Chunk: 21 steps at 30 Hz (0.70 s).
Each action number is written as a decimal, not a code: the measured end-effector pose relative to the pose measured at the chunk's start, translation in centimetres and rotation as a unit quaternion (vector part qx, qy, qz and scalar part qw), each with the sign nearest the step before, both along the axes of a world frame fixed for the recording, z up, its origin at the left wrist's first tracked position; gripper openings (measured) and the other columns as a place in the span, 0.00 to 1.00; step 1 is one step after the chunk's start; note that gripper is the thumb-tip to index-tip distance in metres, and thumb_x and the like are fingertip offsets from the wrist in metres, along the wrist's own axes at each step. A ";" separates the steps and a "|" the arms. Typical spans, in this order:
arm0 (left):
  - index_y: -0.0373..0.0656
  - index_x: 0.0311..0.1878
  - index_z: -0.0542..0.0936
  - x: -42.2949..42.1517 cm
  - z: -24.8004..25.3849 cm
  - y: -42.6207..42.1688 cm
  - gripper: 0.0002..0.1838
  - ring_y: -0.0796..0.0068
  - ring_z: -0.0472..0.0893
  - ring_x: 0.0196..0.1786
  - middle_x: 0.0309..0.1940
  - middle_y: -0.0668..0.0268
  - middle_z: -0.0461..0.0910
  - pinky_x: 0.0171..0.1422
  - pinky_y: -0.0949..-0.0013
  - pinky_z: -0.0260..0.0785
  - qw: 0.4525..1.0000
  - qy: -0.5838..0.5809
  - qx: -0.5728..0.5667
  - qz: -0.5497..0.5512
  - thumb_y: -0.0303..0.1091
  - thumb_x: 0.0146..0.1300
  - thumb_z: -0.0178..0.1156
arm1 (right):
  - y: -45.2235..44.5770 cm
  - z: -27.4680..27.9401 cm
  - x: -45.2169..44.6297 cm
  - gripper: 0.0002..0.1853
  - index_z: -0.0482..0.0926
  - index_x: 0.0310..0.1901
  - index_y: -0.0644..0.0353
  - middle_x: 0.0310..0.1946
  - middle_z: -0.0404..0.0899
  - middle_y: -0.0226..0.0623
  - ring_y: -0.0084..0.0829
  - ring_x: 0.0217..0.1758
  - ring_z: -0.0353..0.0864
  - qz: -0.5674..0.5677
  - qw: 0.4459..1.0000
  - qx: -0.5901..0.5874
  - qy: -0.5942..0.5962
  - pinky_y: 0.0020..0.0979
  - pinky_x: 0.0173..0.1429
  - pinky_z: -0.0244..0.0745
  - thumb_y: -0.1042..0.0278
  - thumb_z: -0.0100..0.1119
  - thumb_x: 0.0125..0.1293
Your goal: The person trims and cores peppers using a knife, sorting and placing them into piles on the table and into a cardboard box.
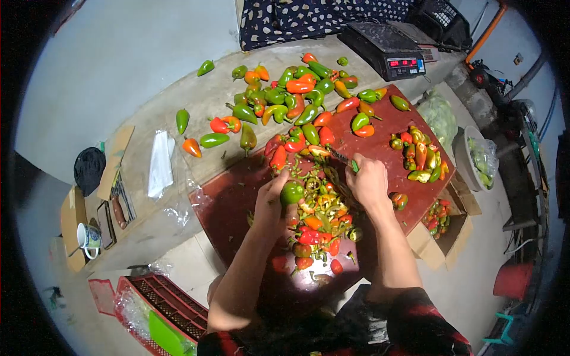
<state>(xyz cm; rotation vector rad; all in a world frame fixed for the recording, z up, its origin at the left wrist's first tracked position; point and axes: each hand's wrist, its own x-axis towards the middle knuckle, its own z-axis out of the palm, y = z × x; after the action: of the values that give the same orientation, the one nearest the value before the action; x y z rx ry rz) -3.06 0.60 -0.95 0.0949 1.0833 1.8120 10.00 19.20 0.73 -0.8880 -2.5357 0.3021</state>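
A green pepper (291,192) sits in the fingers of my left hand (273,199), which is closed around it over the red board. My right hand (369,181) grips a knife (339,156); a bit of green shows at the handle, and the dark blade points up and left. Between the hands lies a heap of cut pepper pieces (320,215), green, yellow and red, with stems and scraps. Whole peppers (300,86) in green, red and orange are piled beyond both hands. A smaller group of peppers (420,155) rests on the board to the right.
The red board (234,184) overlaps a concrete ledge (160,127). A digital scale (383,53) stands at the back right. Below the board's right edge is a cardboard box (457,228) with peppers inside. At left are a mug (89,238) and a red crate (166,305).
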 end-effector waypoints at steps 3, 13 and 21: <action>0.38 0.56 0.76 -0.3 -1.7 0.1 0.21 0.81 0.77 0.35 0.36 0.69 0.79 0.33 0.76 0.69 0.985 0.172 0.007 -0.027 0.47 0.74 0.54 | 0.0 0.7 0.1 0.10 0.75 0.30 0.63 0.24 0.79 0.52 0.57 0.33 0.80 0.012 0.999 -0.040 0.020 0.50 0.37 0.74 0.72 0.68 0.51; 0.43 0.49 0.74 -4.7 0.1 -0.4 0.12 0.72 0.82 0.39 0.42 0.62 0.81 0.40 0.69 0.75 0.958 0.249 -0.085 0.110 0.30 0.63 0.59 | 1.5 2.4 1.8 0.10 0.79 0.35 0.62 0.28 0.81 0.53 0.55 0.35 0.83 0.009 0.986 -0.144 0.079 0.51 0.41 0.76 0.66 0.65 0.56; 0.39 0.37 0.78 -11.8 0.3 3.4 0.15 0.59 0.82 0.33 0.29 0.57 0.82 0.41 0.59 0.75 0.744 0.554 -0.315 0.201 0.44 0.59 0.61 | 1.6 3.2 2.0 0.09 0.77 0.31 0.64 0.25 0.80 0.55 0.56 0.33 0.82 0.037 0.974 -0.189 0.121 0.51 0.39 0.75 0.66 0.62 0.58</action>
<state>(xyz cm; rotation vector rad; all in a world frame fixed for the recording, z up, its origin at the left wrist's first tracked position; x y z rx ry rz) -14.87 3.98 -0.63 0.6297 2.6955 1.5663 11.96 20.76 3.95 -0.8313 -2.3224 0.8835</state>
